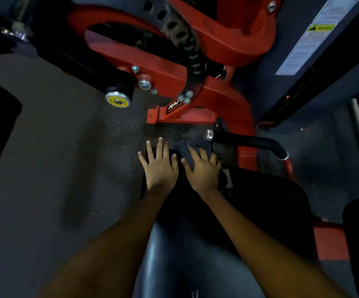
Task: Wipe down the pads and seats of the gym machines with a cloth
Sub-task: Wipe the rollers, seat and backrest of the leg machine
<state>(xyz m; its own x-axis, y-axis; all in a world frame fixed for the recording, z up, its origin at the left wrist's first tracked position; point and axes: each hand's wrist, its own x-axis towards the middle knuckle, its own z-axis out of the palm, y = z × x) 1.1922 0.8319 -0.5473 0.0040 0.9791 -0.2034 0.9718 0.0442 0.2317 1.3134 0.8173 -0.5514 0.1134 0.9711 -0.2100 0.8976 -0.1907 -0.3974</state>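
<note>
Speckled rubber floor (pixel 71 147), dark grey and matte, across the left half. Red steel frame (pixel 221 50) above, thick curved tubing with glossy paint, bolted with bright round heads; a black perforated arc plate (pixel 187 46) riding over it. Black bar ending in a yellow-ringed round cap (pixel 118 100) at left of the frame. Pale printed label (pixel 307 37) on a dark upright panel at upper right. Black padded seat (pixel 266 203), smooth vinyl with a dull sheen, rounded edges, below the frame and right of centre. Black foam-covered handle (pixel 247 141), cylindrical and bent, with a chrome end, just beyond the seat. Left hand (pixel 159 166) flat on the front edge of the seat, fingers straight and spread, gripping nothing. Right hand (pixel 202 171) just beside it, fingers stretched out, pressing on the cloth (pixel 187 150). Cloth dark blue, soft and crumpled, bunched under the right fingers at the seat's front edge, close to the handle's chrome tip.
</note>
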